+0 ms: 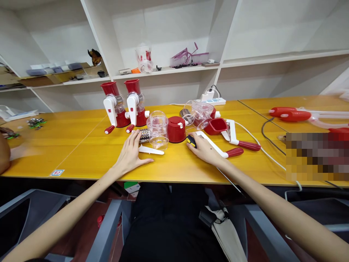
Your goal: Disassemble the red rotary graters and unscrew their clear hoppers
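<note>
My left hand (130, 153) lies flat and open on the yellow table (81, 153), fingertips touching a metal grater drum (144, 135). A white plastic piece (151, 150) lies just right of its thumb. My right hand (203, 147) is curled over a small black and yellow object (191, 140), beside a white crank with a red handle (218, 147). Between the hands stand a clear plastic housing (157, 127) and a red base (176, 129).
Two assembled red and white rotary graters (124, 105) stand behind the left hand. More red and clear grater parts (209, 118) lie to the right, with a white cable (261, 147) and a power strip (211, 99). Shelves hold boxes and clutter. Another person's arm (4, 154) shows at far left.
</note>
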`<state>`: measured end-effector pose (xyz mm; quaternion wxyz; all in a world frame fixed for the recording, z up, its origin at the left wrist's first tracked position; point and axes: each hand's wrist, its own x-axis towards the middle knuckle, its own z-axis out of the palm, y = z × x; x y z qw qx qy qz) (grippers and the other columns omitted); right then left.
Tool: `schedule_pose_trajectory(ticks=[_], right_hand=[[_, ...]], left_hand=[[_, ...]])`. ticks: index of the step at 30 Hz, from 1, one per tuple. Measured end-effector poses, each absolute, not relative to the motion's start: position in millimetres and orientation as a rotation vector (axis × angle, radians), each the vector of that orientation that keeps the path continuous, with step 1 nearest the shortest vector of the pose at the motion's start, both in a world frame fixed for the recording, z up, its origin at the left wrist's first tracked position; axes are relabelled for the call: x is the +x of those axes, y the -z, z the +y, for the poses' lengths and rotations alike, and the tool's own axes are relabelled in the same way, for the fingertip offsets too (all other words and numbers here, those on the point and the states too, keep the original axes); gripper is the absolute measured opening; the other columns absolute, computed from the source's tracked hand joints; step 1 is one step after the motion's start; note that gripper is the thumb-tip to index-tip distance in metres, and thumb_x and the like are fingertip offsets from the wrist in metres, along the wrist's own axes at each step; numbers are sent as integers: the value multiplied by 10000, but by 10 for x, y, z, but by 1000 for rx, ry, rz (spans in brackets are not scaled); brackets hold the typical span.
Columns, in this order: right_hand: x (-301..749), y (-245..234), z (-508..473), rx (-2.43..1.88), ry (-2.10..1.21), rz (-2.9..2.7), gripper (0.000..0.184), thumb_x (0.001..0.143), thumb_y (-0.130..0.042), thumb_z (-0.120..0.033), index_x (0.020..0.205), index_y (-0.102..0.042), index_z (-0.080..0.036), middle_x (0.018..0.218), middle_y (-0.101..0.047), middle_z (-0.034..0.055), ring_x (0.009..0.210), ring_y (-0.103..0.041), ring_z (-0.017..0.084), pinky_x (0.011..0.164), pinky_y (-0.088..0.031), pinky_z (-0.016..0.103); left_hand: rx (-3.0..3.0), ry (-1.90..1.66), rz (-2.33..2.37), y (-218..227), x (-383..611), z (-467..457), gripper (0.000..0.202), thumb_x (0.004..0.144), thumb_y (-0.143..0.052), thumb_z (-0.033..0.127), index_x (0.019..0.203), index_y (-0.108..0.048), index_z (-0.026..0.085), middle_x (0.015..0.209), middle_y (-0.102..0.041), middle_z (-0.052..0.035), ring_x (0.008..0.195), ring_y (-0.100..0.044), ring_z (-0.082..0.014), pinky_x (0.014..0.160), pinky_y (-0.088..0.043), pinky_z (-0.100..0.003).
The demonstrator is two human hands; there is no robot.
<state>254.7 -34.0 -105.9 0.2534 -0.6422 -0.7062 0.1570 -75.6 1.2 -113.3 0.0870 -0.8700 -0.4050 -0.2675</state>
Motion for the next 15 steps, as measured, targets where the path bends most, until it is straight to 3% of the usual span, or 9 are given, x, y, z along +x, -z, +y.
schedule_pose_trajectory(ticks=[3,6,9,15], right_hand=[[2520,1057,-346,-1780,-333,-2006,555,937,-512,-489,1354,-505,-124,1286,-562,103,1224,-555,122,1106,-520,368],[2500,1048,-356,-1841,-244,-2041,556,940,-505,-490,1357,-500,-122,1278,-565,103,1208,-562,118,1089,-530,359],[2483,1050,-364,-1890,-165,-2076,551,942,-503,-488,1352,-504,-120,1267,-570,101,1197,-567,113,1079,-535,351],[2446,1070,-364,-1996,-5,-2116,552,940,-508,-485,1352,-502,-117,1276,-563,104,1191,-567,114,1058,-546,342]], left_hand=[[-2592,813,-1249,1166,-597,21,1323,653,-749,786,1598,-105,120,1618,-291,-273,1537,-257,-431,1256,-255,-612],[-2587,803,-1269,1195,-460,67,1267,703,-715,779,1597,-106,119,1623,-292,-262,1548,-239,-415,1275,-206,-604],[-2591,806,-1294,1213,-372,130,1167,766,-671,757,1590,-141,124,1624,-294,-246,1552,-238,-396,1268,-248,-572],[-2555,808,-1235,1187,-399,153,1177,722,-727,742,1568,-192,123,1585,-346,-241,1509,-300,-417,1252,-248,-606]])
